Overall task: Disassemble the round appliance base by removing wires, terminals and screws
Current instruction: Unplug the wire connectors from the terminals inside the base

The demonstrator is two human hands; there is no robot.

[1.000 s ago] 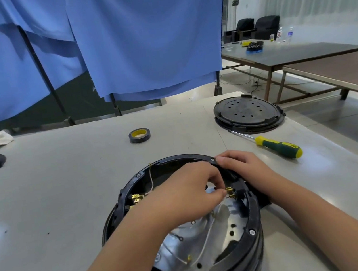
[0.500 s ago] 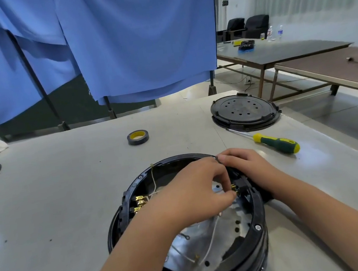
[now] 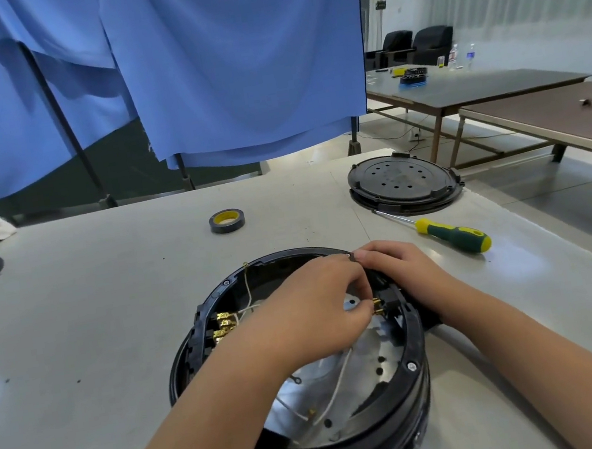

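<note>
While both forearms reach in from the bottom edge, the left hand hovers over the open round base, its back turned up and its fingers curled inward toward the right inner wall. Its fingertips pinch a small brass terminal that sits against a black connector block on that wall. The right hand lies across the base's far right rim, palm down, fingers curled over the rim's edge just beside the left hand's knuckles; whether it grips the rim or only rests on it I cannot tell.

Inside the base, white wires trail across the shiny metal floor below the left wrist, and a cluster of brass terminals sits at the left inner wall, well apart from the fingers. The base stands on a grey table. A yellow-and-green screwdriver lies just right of the right hand, a round black cover beyond it, and a roll of tape farther back.
</note>
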